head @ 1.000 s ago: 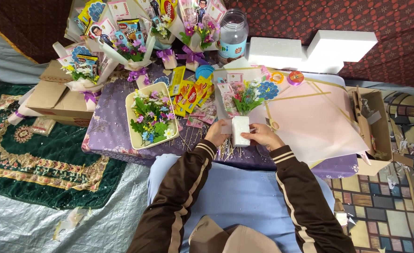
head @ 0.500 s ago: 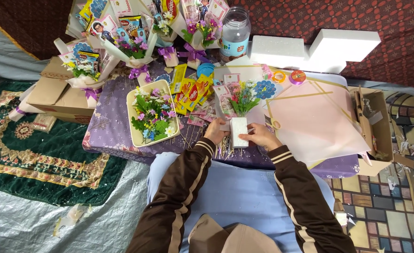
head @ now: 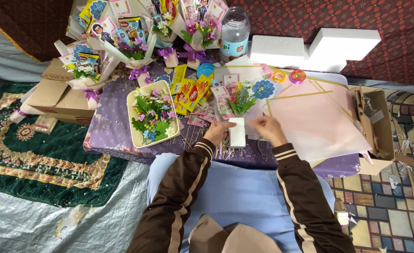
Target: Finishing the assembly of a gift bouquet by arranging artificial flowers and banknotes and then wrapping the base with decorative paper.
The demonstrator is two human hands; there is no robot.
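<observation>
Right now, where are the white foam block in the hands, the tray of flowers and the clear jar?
white foam block [head: 237, 133], head view, front face.
tray of flowers [head: 136, 137], head view, left rim.
clear jar [head: 234, 33], head view, body.

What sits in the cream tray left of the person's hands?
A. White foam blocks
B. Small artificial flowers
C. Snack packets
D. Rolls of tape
B: the cream tray is filled with small artificial flowers in mixed colours, left of the left hand.

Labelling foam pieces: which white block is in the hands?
The small upright block at the table's near edge, between left hand and right hand, flowers stuck in it. The big blocks lie far back, untouched.
</observation>
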